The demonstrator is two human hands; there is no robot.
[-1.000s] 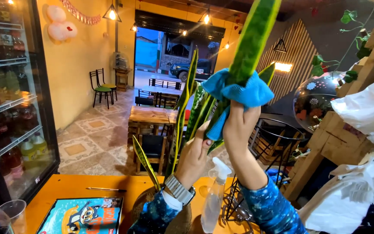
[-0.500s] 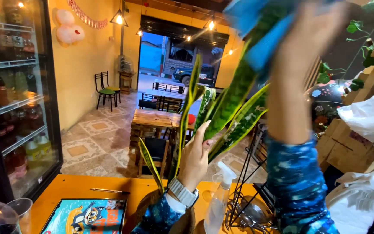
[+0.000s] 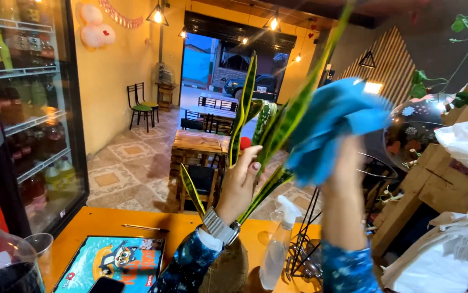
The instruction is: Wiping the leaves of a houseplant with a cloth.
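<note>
With the left hand [image 3: 239, 187] pinching the tall snake plant [image 3: 269, 130] leaves rising from its pot [image 3: 228, 271] on the orange bench [image 3: 109, 225], and the right hand [image 3: 345, 168] clutching a blue cloth [image 3: 331, 127], a hard tug could snap a leaf or tip the spray bottle [image 3: 277, 249].

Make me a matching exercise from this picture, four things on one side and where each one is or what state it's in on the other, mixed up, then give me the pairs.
1. blue cloth
2. spray bottle
3. left hand
4. booklet

A. lying flat on the orange table
B. standing beside the plant pot
C. bunched in the right hand
D. steadying a plant leaf

Pairs: 1-C, 2-B, 3-D, 4-A
</note>
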